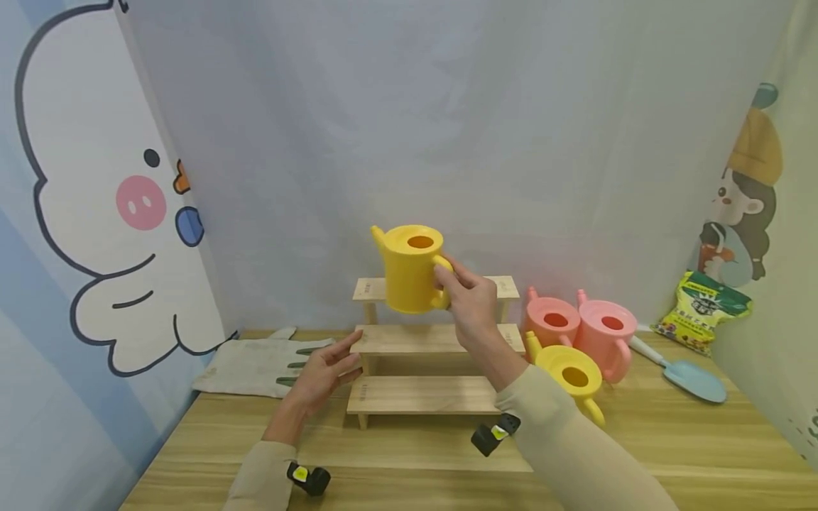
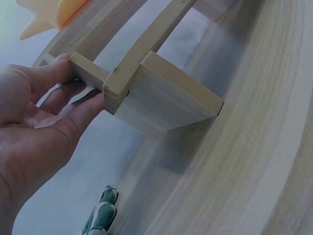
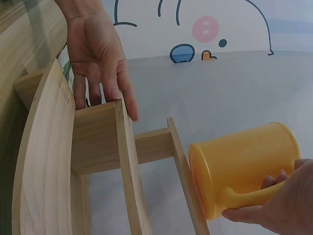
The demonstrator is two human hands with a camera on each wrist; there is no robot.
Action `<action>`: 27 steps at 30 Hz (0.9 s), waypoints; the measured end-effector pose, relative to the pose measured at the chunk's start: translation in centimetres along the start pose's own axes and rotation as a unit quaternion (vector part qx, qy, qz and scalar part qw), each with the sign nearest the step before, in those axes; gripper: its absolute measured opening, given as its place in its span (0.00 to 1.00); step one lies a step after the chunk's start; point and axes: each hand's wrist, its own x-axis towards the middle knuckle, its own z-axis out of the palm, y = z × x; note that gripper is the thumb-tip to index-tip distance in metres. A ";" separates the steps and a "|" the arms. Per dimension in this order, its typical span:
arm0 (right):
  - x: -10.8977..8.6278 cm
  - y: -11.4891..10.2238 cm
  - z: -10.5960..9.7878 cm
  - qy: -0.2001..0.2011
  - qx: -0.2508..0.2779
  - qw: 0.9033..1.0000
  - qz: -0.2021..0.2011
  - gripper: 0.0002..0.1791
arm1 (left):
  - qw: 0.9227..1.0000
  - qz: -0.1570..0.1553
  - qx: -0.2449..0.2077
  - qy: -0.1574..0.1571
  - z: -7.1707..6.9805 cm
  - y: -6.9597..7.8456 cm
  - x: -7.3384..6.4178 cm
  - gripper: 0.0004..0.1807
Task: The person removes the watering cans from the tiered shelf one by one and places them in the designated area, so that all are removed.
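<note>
In the head view my right hand (image 1: pixel 469 294) grips the handle of a yellow watering can (image 1: pixel 409 280), held upright with its spout to the left. In the right wrist view the can's base (image 3: pixel 203 183) is right at the top plank (image 3: pixel 183 171) of a wooden three-step shelf (image 1: pixel 422 394). My left hand (image 1: pixel 322 372) holds the left end of the shelf's middle plank (image 1: pixel 415 339), its fingertips and thumb to either side of the board. The left wrist view shows those fingers (image 2: pixel 83 105) against the wood.
Right of the shelf stand a second yellow watering can (image 1: pixel 571 372) and two pink watering cans (image 1: pixel 552 319). Beyond them lie a light blue trowel (image 1: pixel 696 381) and a yellow-green packet (image 1: pixel 706 309). A pale glove (image 1: pixel 249 365) with green marks lies left of the shelf.
</note>
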 end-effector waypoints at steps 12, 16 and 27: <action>-1.7 -1.4 -4.3 0.007 -0.021 0.999 -0.025 0.22 | 1.000 0.002 -0.001 -0.003 -0.1 -0.1 -0.1 0.32; -2.4 -2.0 -6.3 0.017 -0.023 0.999 -0.022 0.24 | 1.000 0.000 0.001 -0.002 -0.1 -0.1 0.1 0.32; -4.6 -4.4 -12.1 0.054 0.034 0.998 -0.001 0.27 | 1.000 0.002 -0.002 0.002 0.0 0.0 0.1 0.32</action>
